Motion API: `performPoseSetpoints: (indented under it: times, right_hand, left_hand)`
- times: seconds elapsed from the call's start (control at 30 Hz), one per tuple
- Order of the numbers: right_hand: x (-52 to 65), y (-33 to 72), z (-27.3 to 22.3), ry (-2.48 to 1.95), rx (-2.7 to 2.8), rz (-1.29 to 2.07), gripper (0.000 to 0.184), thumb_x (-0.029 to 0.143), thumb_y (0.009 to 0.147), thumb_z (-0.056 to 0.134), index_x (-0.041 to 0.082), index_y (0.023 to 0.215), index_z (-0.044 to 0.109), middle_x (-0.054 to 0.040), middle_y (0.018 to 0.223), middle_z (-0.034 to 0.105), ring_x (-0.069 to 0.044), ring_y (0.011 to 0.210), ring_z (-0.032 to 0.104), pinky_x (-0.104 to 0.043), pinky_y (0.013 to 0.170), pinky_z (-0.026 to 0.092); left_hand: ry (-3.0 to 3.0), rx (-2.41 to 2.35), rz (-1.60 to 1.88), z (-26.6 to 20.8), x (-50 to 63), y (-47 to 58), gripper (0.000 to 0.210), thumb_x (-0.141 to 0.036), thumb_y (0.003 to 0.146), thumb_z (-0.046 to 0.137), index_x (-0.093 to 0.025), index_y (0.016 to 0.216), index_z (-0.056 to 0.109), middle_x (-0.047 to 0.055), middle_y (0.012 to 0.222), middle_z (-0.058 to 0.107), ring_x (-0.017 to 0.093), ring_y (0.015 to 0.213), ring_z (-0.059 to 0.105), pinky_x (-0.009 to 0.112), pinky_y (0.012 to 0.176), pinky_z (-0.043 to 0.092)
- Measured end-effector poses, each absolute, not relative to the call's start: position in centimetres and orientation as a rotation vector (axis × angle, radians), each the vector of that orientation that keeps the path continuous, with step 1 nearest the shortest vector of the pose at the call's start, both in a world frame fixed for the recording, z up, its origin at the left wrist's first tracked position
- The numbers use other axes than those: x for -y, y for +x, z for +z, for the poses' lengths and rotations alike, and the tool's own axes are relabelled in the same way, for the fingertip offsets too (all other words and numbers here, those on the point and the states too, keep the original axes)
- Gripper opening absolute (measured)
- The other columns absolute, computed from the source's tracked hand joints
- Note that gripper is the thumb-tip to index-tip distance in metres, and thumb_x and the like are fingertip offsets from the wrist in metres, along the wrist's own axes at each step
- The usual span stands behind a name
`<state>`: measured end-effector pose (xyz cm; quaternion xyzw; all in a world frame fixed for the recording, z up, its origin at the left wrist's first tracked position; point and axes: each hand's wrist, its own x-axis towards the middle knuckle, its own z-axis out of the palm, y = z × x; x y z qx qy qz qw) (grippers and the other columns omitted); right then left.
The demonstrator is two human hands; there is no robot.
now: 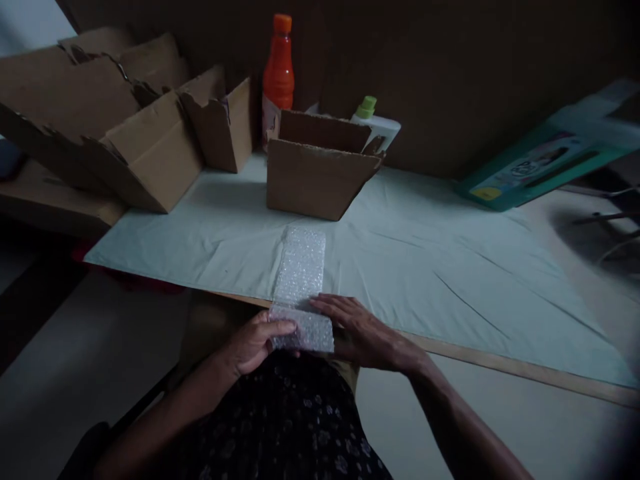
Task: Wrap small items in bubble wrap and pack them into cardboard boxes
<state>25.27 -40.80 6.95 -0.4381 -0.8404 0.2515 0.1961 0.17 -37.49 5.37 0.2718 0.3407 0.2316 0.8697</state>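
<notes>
A strip of bubble wrap [301, 263] lies on the pale cloth and runs over the table's front edge, where its near end is folded or wrapped into a small flat block. My left hand [257, 341] is closed on that near end, thumb on top and fingers underneath. Beside its right side is my right hand [363, 333], fingers stretched out over the wrap near the fold. Whether anything lies inside the folded wrap I cannot tell.
Behind the strip stands an open cardboard box [310, 177]. More cardboard boxes [150, 150] are at the left. An orange bottle [280, 73] and a white bottle with a green cap [369, 110] stand behind. At right is a teal jug [530, 163]. Pale cloth [425, 267] covers the table.
</notes>
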Motion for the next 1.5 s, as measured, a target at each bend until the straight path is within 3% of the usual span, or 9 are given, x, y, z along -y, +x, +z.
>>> performPoseSetpoints:
  times: [0.2,0.4,0.53,0.67,0.87,1.0,1.2,1.33,1.5]
  right_hand:
    - [39.7,22.0,3.0,-1.676,1.810,0.423,0.031,0.024,0.091,0.059,0.023,0.121,0.067,-0.0075,0.101,0.075,-0.025,0.092,0.067,-0.041,0.084,0.052]
    - [37.9,21.8,0.8,-1.686,1.840,0.197,0.059,0.024,0.086,0.064,0.018,0.143,0.050,-0.0107,0.103,0.074,-0.030,0.100,0.065,-0.045,0.089,0.048]
    - [38.4,22.2,1.3,-1.722,1.818,0.089,0.063,0.029,0.090,0.062,0.020,0.149,0.041,-0.0146,0.121,0.069,-0.032,0.110,0.062,-0.049,0.092,0.047]
    - [39.7,23.0,3.0,-1.535,1.978,0.211,0.056,0.039,0.094,0.062,0.023,0.145,0.047,-0.0158,0.144,0.056,-0.032,0.129,0.054,-0.050,0.099,0.045]
    - [40.4,22.0,3.3,-1.363,2.077,0.222,0.017,0.025,0.096,0.062,0.022,0.112,0.066,-0.0065,0.100,0.076,-0.025,0.103,0.066,-0.044,0.090,0.048]
    - [40.1,21.6,3.2,-1.478,1.939,0.121,0.024,0.018,0.096,0.058,0.021,0.119,0.063,-0.0078,0.100,0.075,-0.024,0.094,0.067,-0.041,0.082,0.050]
    - [40.2,21.8,3.6,-1.544,2.029,0.015,0.028,0.029,0.093,0.065,0.025,0.121,0.063,-0.0122,0.133,0.065,-0.031,0.119,0.060,-0.050,0.093,0.047]
    - [39.6,21.5,3.2,-1.528,2.073,0.069,0.021,0.022,0.096,0.060,0.024,0.116,0.066,-0.0069,0.117,0.075,-0.028,0.116,0.064,-0.048,0.098,0.044]
    - [39.3,21.7,3.0,-1.491,1.971,0.243,0.019,0.022,0.100,0.054,0.023,0.113,0.068,-0.0061,0.100,0.077,-0.023,0.096,0.069,-0.043,0.087,0.049]
  left_hand:
    - [0.685,-0.756,0.556,6.1,36.3,0.7,0.063,-0.066,0.077,0.069,-0.012,0.109,0.070,0.011,0.080,0.075,0.022,0.077,0.069,0.031,0.067,0.055]
    - [1.959,-1.063,0.969,5.1,37.9,-0.7,0.024,-0.025,0.089,0.064,-0.019,0.111,0.071,0.010,0.107,0.075,0.025,0.105,0.067,0.043,0.099,0.053]
    - [2.434,-0.946,0.868,3.3,37.1,-0.3,0.041,-0.015,0.086,0.064,-0.020,0.126,0.064,0.013,0.137,0.064,0.032,0.136,0.050,0.053,0.111,0.046]
    - [2.512,-0.943,0.819,2.1,36.0,0.0,0.039,-0.009,0.089,0.057,-0.018,0.126,0.063,0.011,0.125,0.070,0.029,0.129,0.057,0.051,0.108,0.048]
    - [2.449,-0.911,0.917,2.7,35.0,0.1,0.024,-0.008,0.092,0.055,-0.019,0.109,0.068,0.007,0.104,0.076,0.023,0.109,0.067,0.044,0.101,0.050]
    - [2.384,-0.981,0.868,3.4,33.8,0.9,0.022,-0.015,0.094,0.055,-0.019,0.112,0.067,0.006,0.098,0.076,0.020,0.089,0.070,0.038,0.086,0.055]
    - [2.358,-1.123,0.829,2.8,31.6,2.5,0.037,-0.019,0.093,0.060,-0.018,0.129,0.061,0.011,0.116,0.071,0.025,0.106,0.068,0.040,0.094,0.056]
    - [2.396,-1.093,0.954,2.7,31.9,2.2,0.034,-0.026,0.091,0.065,-0.019,0.124,0.063,0.014,0.130,0.064,0.028,0.121,0.061,0.045,0.103,0.052]
    - [2.385,-0.919,0.895,3.0,33.0,0.4,0.033,-0.015,0.091,0.057,-0.022,0.123,0.064,0.008,0.112,0.072,0.024,0.114,0.063,0.044,0.101,0.052]
